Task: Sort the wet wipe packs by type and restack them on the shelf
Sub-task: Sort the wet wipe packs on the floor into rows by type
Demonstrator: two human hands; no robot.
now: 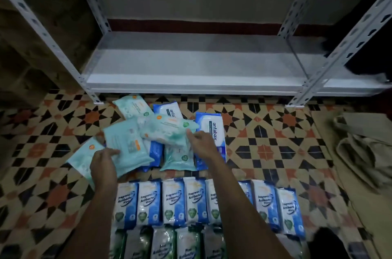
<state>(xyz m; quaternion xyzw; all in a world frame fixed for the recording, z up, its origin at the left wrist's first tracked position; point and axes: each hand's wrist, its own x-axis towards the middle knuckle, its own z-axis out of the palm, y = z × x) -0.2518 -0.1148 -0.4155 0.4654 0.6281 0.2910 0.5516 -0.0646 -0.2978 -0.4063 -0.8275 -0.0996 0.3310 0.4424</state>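
Observation:
A loose heap of wet wipe packs lies on the patterned floor in front of a white metal shelf (191, 80). My left hand (104, 163) grips a teal pack (127, 146) by its near edge. My right hand (201, 144) pinches the right end of another teal and white pack (167, 129) lying across the heap. Blue and white "antabax" packs (212, 129) lie under and beside them. Nearer to me, a neat row of blue "Fragrance Free Antibacterial" packs (174, 201) lies side by side, and a row of green packs (186, 244) sits below it.
The lowest shelf board holds nothing. Grey slotted uprights (91, 89) stand at the shelf corners. A beige cloth bag (364, 152) lies on the floor at right. A dark object (369, 46) sits at the far right beside the shelf.

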